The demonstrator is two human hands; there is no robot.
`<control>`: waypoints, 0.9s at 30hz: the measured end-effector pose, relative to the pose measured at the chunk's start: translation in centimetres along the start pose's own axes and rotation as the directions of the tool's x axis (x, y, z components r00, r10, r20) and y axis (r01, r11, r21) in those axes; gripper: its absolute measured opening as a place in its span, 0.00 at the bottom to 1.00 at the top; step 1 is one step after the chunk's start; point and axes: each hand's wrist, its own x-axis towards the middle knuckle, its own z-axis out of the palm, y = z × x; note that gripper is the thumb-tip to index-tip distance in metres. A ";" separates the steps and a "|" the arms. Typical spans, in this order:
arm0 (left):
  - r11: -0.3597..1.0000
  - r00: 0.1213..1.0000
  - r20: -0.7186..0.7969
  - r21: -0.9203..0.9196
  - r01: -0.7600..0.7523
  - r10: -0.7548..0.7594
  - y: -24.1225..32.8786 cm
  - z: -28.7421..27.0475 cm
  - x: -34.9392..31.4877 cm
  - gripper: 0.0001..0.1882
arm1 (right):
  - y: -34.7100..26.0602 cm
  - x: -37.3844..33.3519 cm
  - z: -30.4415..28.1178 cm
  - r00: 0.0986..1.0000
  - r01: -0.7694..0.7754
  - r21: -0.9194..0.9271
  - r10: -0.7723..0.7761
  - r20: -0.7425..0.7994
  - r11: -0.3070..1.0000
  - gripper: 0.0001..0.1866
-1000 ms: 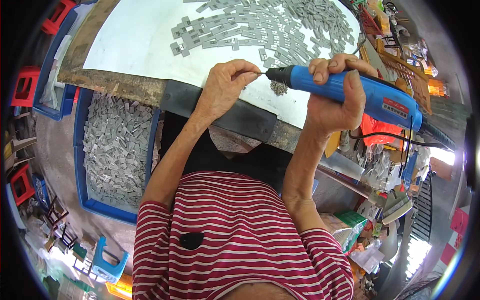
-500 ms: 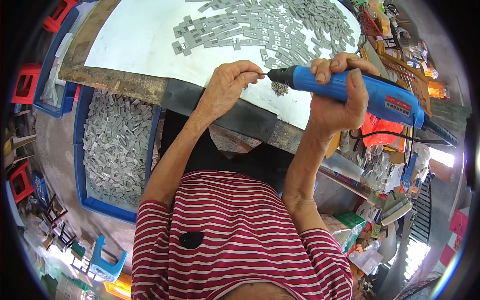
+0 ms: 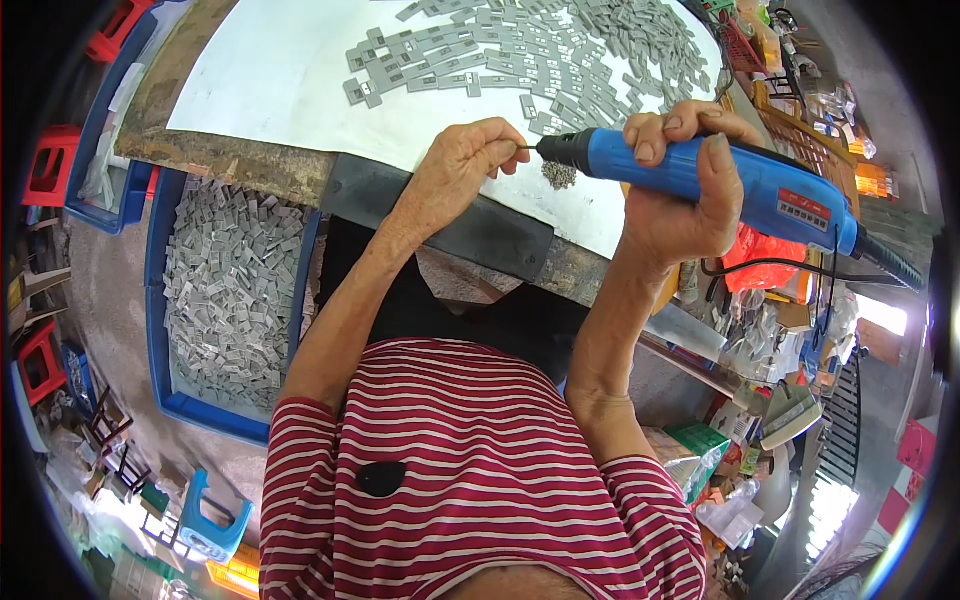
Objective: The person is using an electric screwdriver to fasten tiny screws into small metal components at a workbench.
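A blue electric screwdriver (image 3: pixel 755 190) with a black nose lies in my right hand (image 3: pixel 690 185), its fingers wrapped round the body. Its thin bit points left. My left hand (image 3: pixel 465 165) pinches at the tip of that bit; whatever small piece may be between thumb and finger is too small to make out. Just below the screwdriver's nose is a little heap of small metal screws (image 3: pixel 559 175) on the white sheet (image 3: pixel 270 75). Farther off on the sheet, many flat grey pieces (image 3: pixel 500 65) lie in rows, with a loose pile of them (image 3: pixel 660 45) at the right.
A blue bin (image 3: pixel 165 375) full of small grey pieces stands at the left below the worn table edge (image 3: pixel 230 160). A dark pad (image 3: pixel 490 240) hangs over the front edge. Cables trail from the screwdriver. A blue stool (image 3: pixel 215 520) and red stools (image 3: pixel 50 165) stand on the left.
Both hands stay nearly in place. The rear of the screwdriver has shifted slightly to the right and down; its bit remains at my left fingertips.
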 end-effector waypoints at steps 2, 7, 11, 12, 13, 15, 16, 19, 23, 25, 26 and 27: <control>1.000 1.000 0.001 -0.009 0.006 -0.006 0.0 -0.1 0.0 0.11 | 0.0 0.0 0.0 1.000 0.000 -0.002 0.000 0.009 1.000 0.13; 0.999 0.999 0.039 0.013 0.033 -0.033 -0.1 -0.2 0.0 0.12 | 0.0 0.0 0.1 0.998 -0.008 -0.001 0.008 0.067 1.000 0.13; 0.999 1.000 0.011 -0.039 -0.018 0.019 -0.1 -0.2 0.0 0.13 | 0.0 0.0 0.2 0.998 0.003 -0.011 -0.002 0.057 1.000 0.13; 0.999 0.999 0.022 -0.045 -0.022 0.023 -0.1 -0.3 0.0 0.12 | 0.1 0.0 0.2 0.999 0.003 0.002 -0.003 0.042 1.000 0.13; 0.998 0.999 0.033 -0.052 -0.026 0.028 0.0 -0.4 0.0 0.12 | 0.1 0.1 0.2 1.000 0.004 0.016 -0.004 0.027 1.000 0.13; 0.998 0.999 0.003 -0.044 -0.039 0.039 -0.1 -0.1 -0.1 0.12 | 0.1 0.1 0.1 1.000 0.006 0.009 -0.006 0.024 1.000 0.13; 0.998 0.998 -0.028 -0.036 -0.051 0.050 0.0 0.0 -0.1 0.12 | 0.1 0.0 0.0 1.000 0.008 0.004 -0.008 0.021 1.000 0.13; 0.998 0.996 -0.069 -0.026 -0.057 0.056 0.0 0.1 -0.2 0.11 | 0.0 0.0 -0.1 1.000 0.015 -0.020 -0.014 0.014 1.000 0.13; 0.995 0.994 -0.104 0.096 -0.015 0.025 0.0 0.3 -0.4 0.08 | 0.1 0.0 0.0 1.000 0.015 -0.018 -0.016 -0.007 1.000 0.12; 0.989 0.985 -0.153 0.139 -0.057 0.078 0.0 0.6 -0.4 0.06 | 0.3 0.0 0.0 1.000 0.009 -0.019 -0.009 -0.011 1.000 0.12; 0.988 0.985 -0.152 0.141 -0.059 0.080 0.1 0.6 -0.4 0.06 | 0.2 -0.1 0.0 1.000 0.011 -0.018 -0.011 -0.011 1.000 0.12; 0.986 0.985 -0.150 0.156 -0.065 0.089 0.2 0.6 -0.4 0.06 | 0.2 -0.1 0.0 1.000 0.008 -0.020 -0.009 -0.020 1.000 0.12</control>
